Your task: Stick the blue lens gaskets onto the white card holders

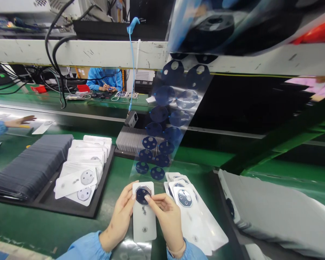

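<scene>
A white phone back cover (144,225) stands tilted in front of me, with dark writing and a small emblem on it. My left hand (118,218) grips its left edge, fingers closed. Thumb and fingertips of my right hand (168,216) pinch at a dark octagonal sticker (141,194) over the cover's camera ring; whether it is fully flat there, I cannot tell. Just right of that hand lies a fanned pile of similar covers (191,220) with dark camera areas. Behind my hands hangs a clear film strip (165,121) carrying rows of dark stickers with round holes.
A black tray (83,213) at left holds dark panels (35,162) and white covers (78,180). Another rack of covers (132,139) sits behind the film. Grey-covered stacked panels (281,206) stand at right. A co-worker's hand (20,121) reaches in at far left; a shelf beam (97,54) crosses above.
</scene>
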